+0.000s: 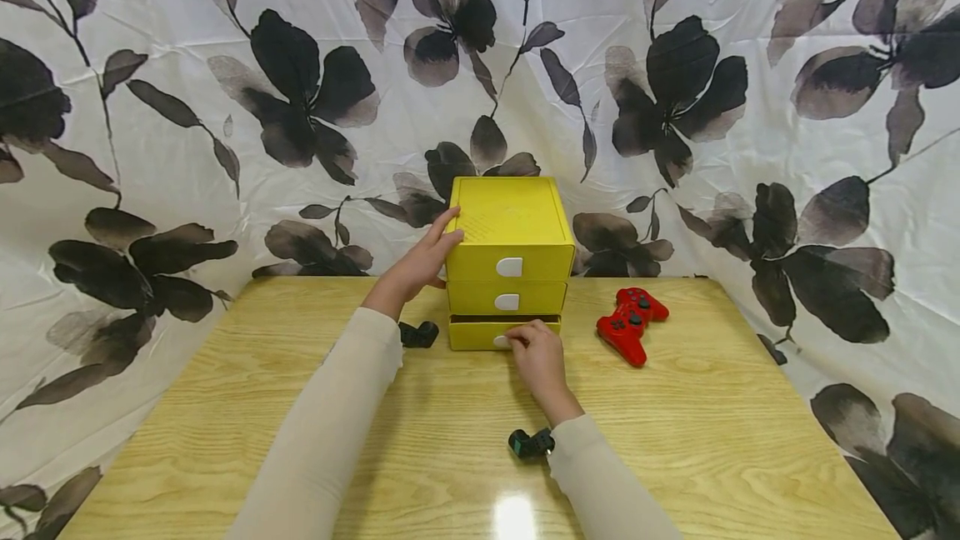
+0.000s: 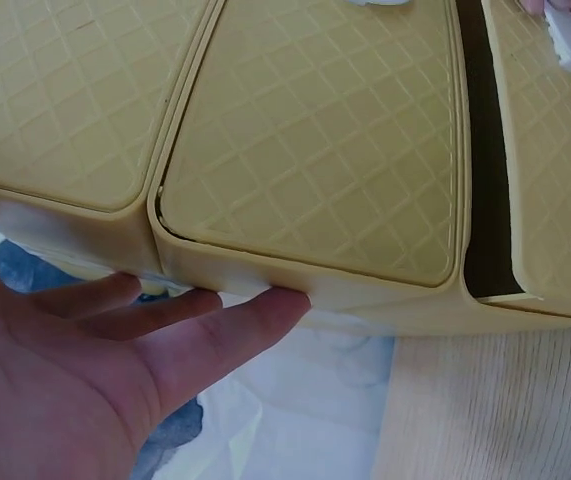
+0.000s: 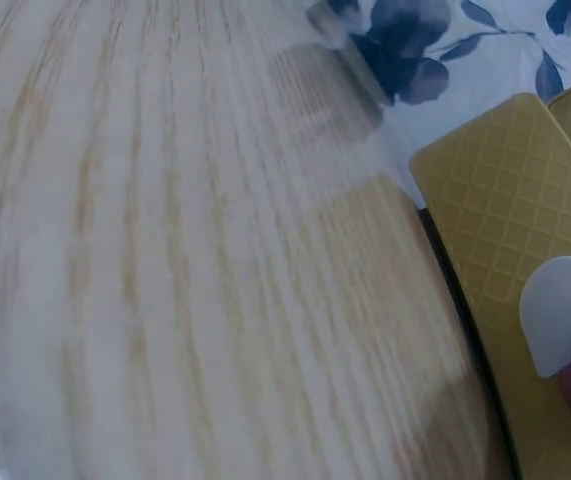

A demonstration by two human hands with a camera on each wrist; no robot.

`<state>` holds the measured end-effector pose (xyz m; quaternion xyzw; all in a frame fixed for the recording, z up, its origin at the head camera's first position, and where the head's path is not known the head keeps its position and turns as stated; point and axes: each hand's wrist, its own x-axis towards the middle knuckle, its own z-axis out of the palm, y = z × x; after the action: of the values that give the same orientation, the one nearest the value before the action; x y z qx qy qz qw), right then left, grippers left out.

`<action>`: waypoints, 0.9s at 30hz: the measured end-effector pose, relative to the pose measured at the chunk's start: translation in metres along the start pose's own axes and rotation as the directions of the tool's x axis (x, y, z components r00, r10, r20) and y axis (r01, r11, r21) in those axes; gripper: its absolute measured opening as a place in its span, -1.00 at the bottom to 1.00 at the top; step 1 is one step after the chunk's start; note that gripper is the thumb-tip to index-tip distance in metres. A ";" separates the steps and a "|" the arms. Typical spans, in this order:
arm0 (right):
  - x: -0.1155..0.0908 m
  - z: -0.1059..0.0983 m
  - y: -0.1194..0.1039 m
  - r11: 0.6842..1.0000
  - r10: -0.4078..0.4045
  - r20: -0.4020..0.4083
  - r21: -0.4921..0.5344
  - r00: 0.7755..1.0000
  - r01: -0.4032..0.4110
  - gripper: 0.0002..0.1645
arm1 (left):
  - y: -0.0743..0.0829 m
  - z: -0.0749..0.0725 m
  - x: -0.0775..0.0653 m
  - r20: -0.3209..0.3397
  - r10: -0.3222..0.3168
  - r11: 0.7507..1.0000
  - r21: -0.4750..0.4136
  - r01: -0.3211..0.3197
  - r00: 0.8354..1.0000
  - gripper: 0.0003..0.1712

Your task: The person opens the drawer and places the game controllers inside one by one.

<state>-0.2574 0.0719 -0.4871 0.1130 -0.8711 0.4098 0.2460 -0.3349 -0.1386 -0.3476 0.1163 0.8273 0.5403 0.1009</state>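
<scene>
A yellow three-drawer box [image 1: 517, 207] stands on the wooden table, with a white tab handle on each drawer. Its bottom drawer [image 1: 468, 337] is pulled out a little, leaving a dark gap above the front. My left hand [image 1: 415, 269] rests against the box's left side. In the left wrist view its extended fingers [image 2: 215, 345] touch the side wall near the front edge. With thumb and fingertips, my right hand [image 1: 542, 361] pinches the bottom drawer's white handle [image 3: 557, 312]. The inside of that drawer is too dark to make out.
A red game controller [image 1: 632, 325] lies on the table [image 1: 435, 440] to the right of the box. Behind the table hangs a white cloth [image 1: 570, 140] with dark flowers. Small black devices [image 1: 529, 443] are at both wrists.
</scene>
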 end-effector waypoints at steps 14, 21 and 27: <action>-0.003 -0.011 -0.005 1.000 0.012 0.070 -0.010 0.997 -0.011 -0.91 | -0.002 0.002 -0.001 -0.070 0.043 0.997 0.065 -0.038 0.997 -0.30; -0.004 -0.015 -0.006 1.000 0.017 0.084 -0.017 0.996 -0.016 -0.92 | -0.001 0.003 -0.002 -0.099 0.061 0.994 0.095 -0.052 0.993 -0.31; -0.007 -0.018 -0.007 1.000 0.013 0.100 -0.017 0.995 -0.011 -0.91 | -0.002 0.004 -0.002 -0.106 0.049 0.994 0.098 -0.039 0.993 -0.32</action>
<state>-0.2430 0.0811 -0.4765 0.1261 -0.8864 0.3978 0.2004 -0.3318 -0.1365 -0.3504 0.1097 0.8536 0.5078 0.0380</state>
